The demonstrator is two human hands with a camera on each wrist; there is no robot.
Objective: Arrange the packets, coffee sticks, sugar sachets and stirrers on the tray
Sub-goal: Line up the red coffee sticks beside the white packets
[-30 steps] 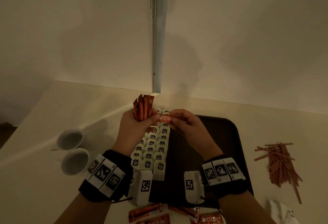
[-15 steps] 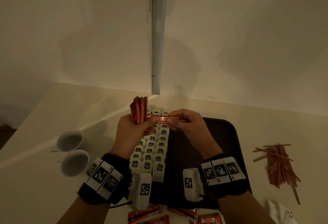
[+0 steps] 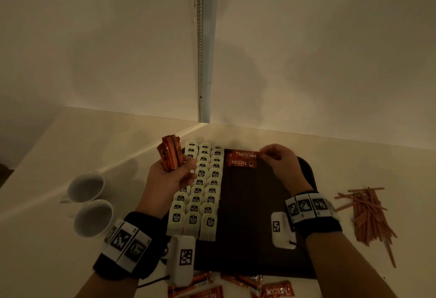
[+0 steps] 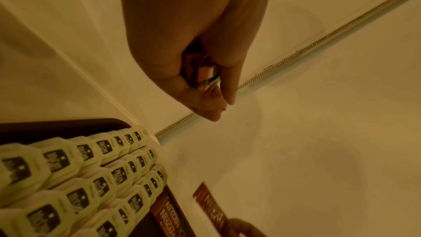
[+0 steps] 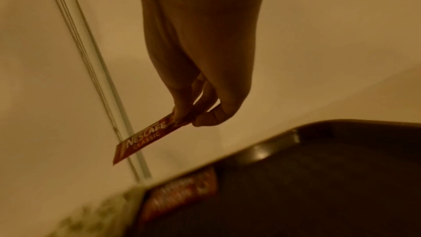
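Left hand [image 3: 169, 177] clutches an upright bundle of orange-red foil coffee sticks [image 3: 170, 156]; just right of that grip, rows of pale green packets [image 3: 200, 191] fill the dark plastic tray [image 3: 247, 227]. Right hand [image 3: 280, 163] pinches one red Nescafé stick [image 3: 244, 155] by its end, above another lying flat [image 3: 241, 163].

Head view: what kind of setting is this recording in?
Probably a hospitality or pantry refreshment counter: a dark tray of packets, two white cups, and loose stirrers on a pale counter.
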